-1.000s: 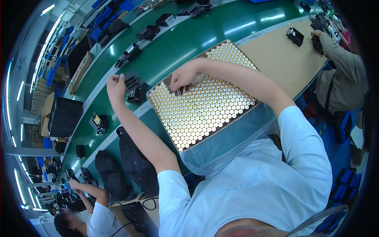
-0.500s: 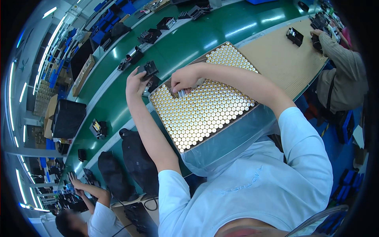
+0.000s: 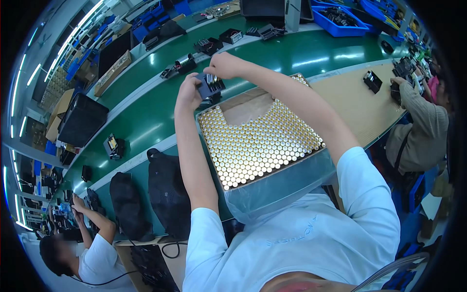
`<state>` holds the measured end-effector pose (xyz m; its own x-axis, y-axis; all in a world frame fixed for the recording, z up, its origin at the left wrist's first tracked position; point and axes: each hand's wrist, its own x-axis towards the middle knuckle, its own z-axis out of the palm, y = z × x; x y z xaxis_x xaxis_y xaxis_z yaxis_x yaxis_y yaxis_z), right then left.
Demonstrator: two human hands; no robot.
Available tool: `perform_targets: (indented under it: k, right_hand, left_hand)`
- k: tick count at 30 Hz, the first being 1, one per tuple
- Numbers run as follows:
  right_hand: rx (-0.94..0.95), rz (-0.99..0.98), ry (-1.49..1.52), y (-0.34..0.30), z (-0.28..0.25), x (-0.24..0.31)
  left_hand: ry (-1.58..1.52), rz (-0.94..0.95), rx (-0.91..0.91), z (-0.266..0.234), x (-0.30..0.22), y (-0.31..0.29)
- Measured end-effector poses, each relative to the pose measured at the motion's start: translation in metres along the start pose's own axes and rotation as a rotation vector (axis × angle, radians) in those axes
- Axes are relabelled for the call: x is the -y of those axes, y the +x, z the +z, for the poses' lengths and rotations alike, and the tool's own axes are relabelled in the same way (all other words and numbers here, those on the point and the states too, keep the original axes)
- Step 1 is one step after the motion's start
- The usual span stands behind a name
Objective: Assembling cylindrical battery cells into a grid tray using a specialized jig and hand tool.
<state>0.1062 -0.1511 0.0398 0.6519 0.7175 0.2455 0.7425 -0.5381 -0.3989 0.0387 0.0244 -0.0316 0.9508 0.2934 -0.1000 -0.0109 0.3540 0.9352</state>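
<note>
My left hand [image 3: 188, 93] grips a black plastic battery case [image 3: 206, 88], held up over the far edge of the battery carton. My right hand [image 3: 224, 65] is closed at the top of the case, its fingers on a few silver cylindrical batteries [image 3: 211, 79] that sit in or just over the case's open side. How far in they are, I cannot tell. Below my forearms lies a shallow cardboard carton [image 3: 247, 184] full of upright batteries [image 3: 258, 146]. At its far side a patch of bare cardboard bottom [image 3: 249, 111] shows.
Several black cases stand along the green conveyor [image 3: 138, 129], one with yellow batteries [image 3: 114, 145]. Two black bags [image 3: 168, 187] lie left of the carton. A co-worker's sleeve [image 3: 417, 100] is at the right, another person [image 3: 97, 243] at the lower left. A blue bin [image 3: 340, 22] stands far off.
My right hand has lifted batteries out of the carton and brought them to the case. My left hand still holds the case, now turned differently. The bare patch in the carton shows more.
</note>
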Motion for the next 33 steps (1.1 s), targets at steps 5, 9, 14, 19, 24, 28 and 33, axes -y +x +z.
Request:
perform_targets:
  k: [5, 9, 14, 19, 24, 28, 33]
  right_hand:
    - [0.173, -0.037, -0.055, 0.007, -0.004, 0.011]
    - [0.158, -0.083, 0.029, 0.005, -0.007, 0.021]
    - [-0.028, -0.248, -0.04, -0.006, 0.006, 0.018]
    - [-0.131, -0.363, -0.214, -0.011, 0.017, 0.012]
    - [-0.174, -0.202, 0.045, -0.009, 0.018, -0.008]
    - [-0.239, -0.025, 0.013, -0.01, 0.011, -0.009]
    - [-0.188, 0.052, -0.329, -0.013, 0.011, -0.002]
  left_hand:
    - [-0.076, -0.019, -0.007, 0.002, -0.002, 0.011]
    - [-0.146, -0.024, -0.026, 0.001, 0.003, 0.011]
    - [-0.094, 0.163, -0.257, 0.004, 0.004, 0.004]
    - [-0.02, 0.1, -0.212, 0.005, -0.002, -0.005]
    - [-0.104, -0.028, -0.156, 0.015, -0.001, -0.005]
    - [-0.023, 0.003, 0.079, 0.019, 0.0, -0.006]
    - [0.068, 0.065, 0.13, 0.039, 0.002, -0.015]
